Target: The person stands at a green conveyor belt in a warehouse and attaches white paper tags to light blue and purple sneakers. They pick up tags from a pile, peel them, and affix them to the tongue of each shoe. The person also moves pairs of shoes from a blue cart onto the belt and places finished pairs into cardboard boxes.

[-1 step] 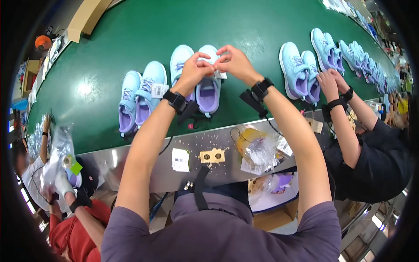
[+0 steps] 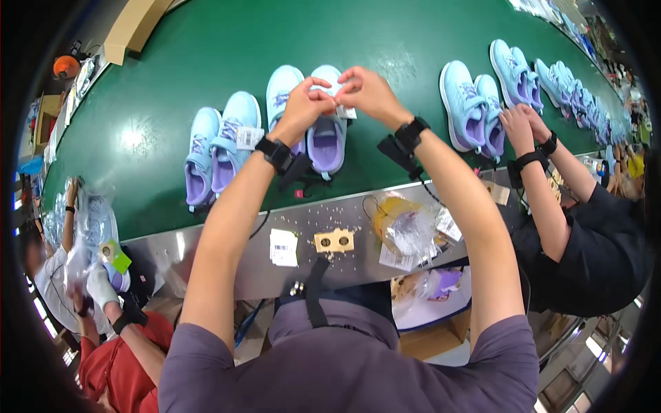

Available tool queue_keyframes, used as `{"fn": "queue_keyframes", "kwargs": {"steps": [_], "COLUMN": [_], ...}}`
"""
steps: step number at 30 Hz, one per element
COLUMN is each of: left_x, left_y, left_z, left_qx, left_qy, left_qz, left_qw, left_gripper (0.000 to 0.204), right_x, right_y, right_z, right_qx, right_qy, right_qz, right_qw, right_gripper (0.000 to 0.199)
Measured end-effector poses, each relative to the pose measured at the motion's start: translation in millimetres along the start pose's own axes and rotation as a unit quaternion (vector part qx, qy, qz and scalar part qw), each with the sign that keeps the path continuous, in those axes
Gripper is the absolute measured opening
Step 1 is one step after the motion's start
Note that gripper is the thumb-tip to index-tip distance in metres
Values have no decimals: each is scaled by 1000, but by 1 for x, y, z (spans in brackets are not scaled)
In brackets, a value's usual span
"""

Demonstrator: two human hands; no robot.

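Your two hands meet above a green conveyor belt [image 2: 206, 41], over a pair of light blue shoes with lilac lining [image 2: 310, 113] that stands on the belt straight ahead of you. Your left hand [image 2: 303, 107] and your right hand [image 2: 368, 89] touch at the fingertips, and the fingers of both pinch a small white tag [image 2: 344, 110] between them, just above the right shoe of the pair. Each wrist wears a black band. A second pair of blue shoes [image 2: 220, 144], carrying a white tag, stands just to the left on the belt, and a third pair [image 2: 471, 110] stands to the right, where another person's hands [image 2: 516, 127] rest on it. Nearer you, a steel worktop [image 2: 227, 255] holds a white label sheet [image 2: 284, 246], a small tan block with two holes [image 2: 334, 240] and a crumpled clear bag with yellow inside [image 2: 403, 227]
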State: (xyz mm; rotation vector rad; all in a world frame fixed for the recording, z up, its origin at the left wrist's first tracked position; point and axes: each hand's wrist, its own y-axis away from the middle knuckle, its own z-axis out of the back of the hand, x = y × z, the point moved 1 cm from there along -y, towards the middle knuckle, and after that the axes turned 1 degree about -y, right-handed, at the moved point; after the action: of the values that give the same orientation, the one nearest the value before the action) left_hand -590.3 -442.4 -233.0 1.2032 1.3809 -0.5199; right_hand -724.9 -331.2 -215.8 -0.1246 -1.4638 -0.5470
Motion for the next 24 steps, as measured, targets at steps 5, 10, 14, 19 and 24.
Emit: {"fn": "queue_keyframes", "kwargs": {"steps": [5, 10, 14, 19, 24], "left_x": [-12, -6, 56, 120, 160], "left_y": [18, 95, 194, 280, 296], "left_z": [-7, 8, 35, 39, 45], "left_qx": [-14, -106, -194, -274, -249], "left_qy": [-97, -167, -197, -463, -351], "left_qz": [-78, -120, 54, -25, 123], "left_qw": [992, 973, 959, 843, 894], "left_gripper": [40, 16, 44, 28, 29], "right_x": [31, 151, 140, -24, -56], "right_y": [14, 160, 278, 318, 283], "right_z": [5, 7, -39, -151, -187], "right_qx": [4, 2, 163, 102, -71], "right_qy": [307, 283, 123, 48, 323], "right_qz": [74, 142, -19, -110, -104], "right_qw": [949, 948, 979, 987, 938], "right_gripper": [30, 22, 15, 20, 24]}}
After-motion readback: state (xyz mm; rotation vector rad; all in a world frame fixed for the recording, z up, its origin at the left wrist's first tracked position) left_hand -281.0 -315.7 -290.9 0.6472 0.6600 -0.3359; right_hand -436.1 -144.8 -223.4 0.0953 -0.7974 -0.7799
